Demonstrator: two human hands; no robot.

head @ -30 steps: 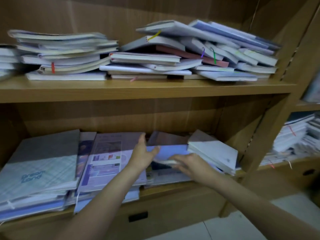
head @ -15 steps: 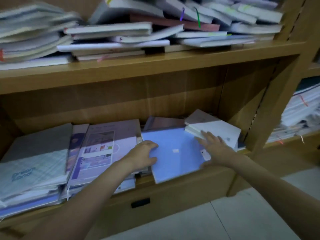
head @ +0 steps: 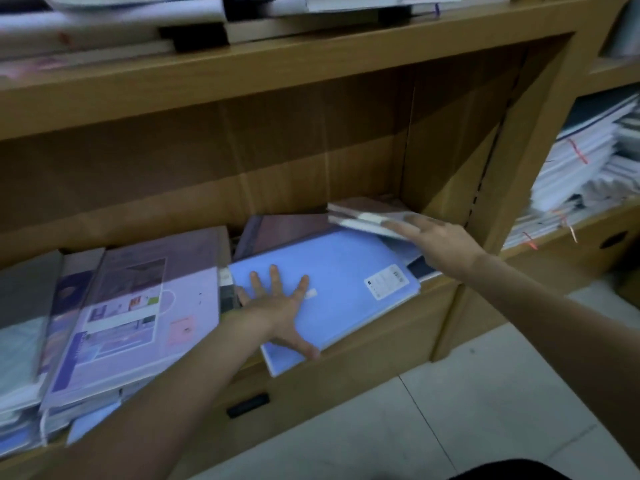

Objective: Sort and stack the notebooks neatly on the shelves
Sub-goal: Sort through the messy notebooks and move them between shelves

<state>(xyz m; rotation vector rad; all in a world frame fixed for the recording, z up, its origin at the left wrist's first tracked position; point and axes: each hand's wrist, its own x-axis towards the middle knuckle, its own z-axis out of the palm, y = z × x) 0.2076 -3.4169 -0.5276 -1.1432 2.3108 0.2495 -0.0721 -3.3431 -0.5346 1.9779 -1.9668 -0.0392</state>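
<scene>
A light blue notebook (head: 346, 271) lies skewed on the lower shelf (head: 381, 344), one corner hanging over the front edge. My left hand (head: 277, 306) presses flat on its left part, fingers spread. My right hand (head: 440, 244) grips a small stack of grey-white notebooks (head: 360, 216) at the right end of the shelf, fingers on top and thumb hidden; the stack sits tilted above the blue cover. A dark maroon notebook (head: 284, 226) lies behind the blue one. A large lilac notebook (head: 145, 306) tops a messy pile to the left.
More notebooks pile up at the far left (head: 20, 323) and on the upper shelf (head: 138, 15). A wooden upright (head: 512, 168) closes the compartment on the right. Beyond it are paper stacks (head: 581, 168). Below is a drawer slot (head: 247, 405) and tiled floor (head: 467, 410).
My left hand has slid from the blue notebook's left edge onto its cover and spread flat. My right hand moved back and right, and the small stack now sits tilted.
</scene>
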